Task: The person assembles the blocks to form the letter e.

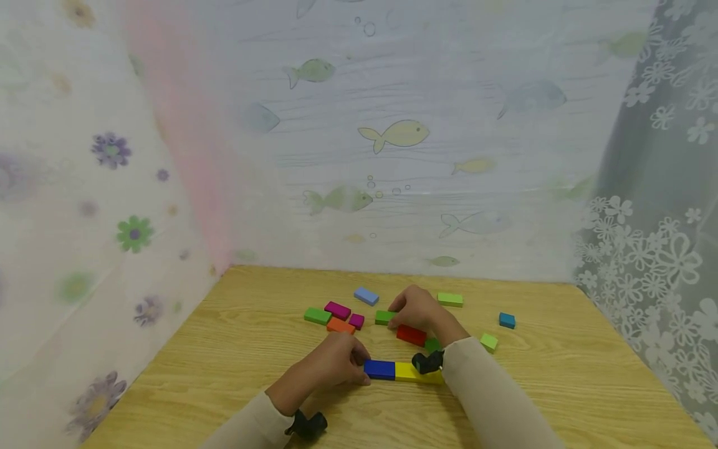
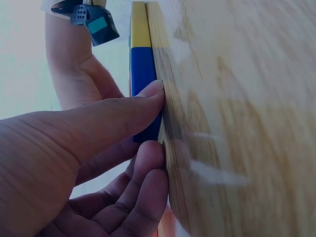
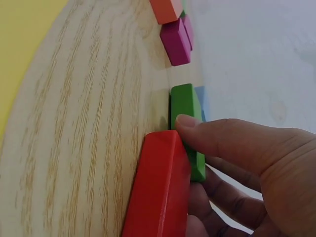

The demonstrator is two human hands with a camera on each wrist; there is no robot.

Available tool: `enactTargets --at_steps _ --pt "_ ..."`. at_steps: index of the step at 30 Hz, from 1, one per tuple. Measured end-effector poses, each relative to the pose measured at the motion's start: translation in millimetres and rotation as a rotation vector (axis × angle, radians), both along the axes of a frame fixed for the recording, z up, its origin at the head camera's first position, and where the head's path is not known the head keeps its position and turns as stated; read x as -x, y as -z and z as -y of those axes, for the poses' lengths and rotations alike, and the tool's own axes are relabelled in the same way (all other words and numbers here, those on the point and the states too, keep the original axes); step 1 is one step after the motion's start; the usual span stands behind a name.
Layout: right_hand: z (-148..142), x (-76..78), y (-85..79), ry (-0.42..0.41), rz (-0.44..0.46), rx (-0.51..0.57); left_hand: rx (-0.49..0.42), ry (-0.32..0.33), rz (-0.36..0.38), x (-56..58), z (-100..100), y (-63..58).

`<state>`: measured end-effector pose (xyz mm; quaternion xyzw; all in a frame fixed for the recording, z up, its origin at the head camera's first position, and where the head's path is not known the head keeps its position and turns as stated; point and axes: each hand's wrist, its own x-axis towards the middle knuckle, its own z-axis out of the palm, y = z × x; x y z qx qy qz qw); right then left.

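My left hand [image 1: 332, 360] pinches the left end of a blue block [image 1: 379, 370] between thumb and fingers. End to end with it, on its right, lies a yellow block [image 1: 405, 372], partly hidden by the right wrist. Farther back, my right hand [image 1: 422, 308] holds the right end of a green block [image 1: 384, 317], thumb on the near side and fingers on the far side in the right wrist view. A red block [image 3: 155, 187] lies just in front of that hand, close to the green one.
To the left sit a lighter green block [image 1: 318, 316], an orange block [image 1: 341, 325] and two magenta blocks [image 1: 338, 310]. A light blue block [image 1: 366, 296] is farther back. Lime blocks [image 1: 450, 300] and a teal block [image 1: 507, 320] lie right. A fish-print curtain [image 1: 392, 187] hangs behind the table.
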<state>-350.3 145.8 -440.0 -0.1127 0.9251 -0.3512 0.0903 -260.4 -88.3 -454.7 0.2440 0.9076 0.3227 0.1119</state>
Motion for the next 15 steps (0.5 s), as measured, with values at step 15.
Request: enactTargets --at_steps 15 --pt "10.2 -1.2 -4.7 -0.079 -0.036 0.010 -0.001 0.008 -0.008 -0.3 1.5 -1.2"
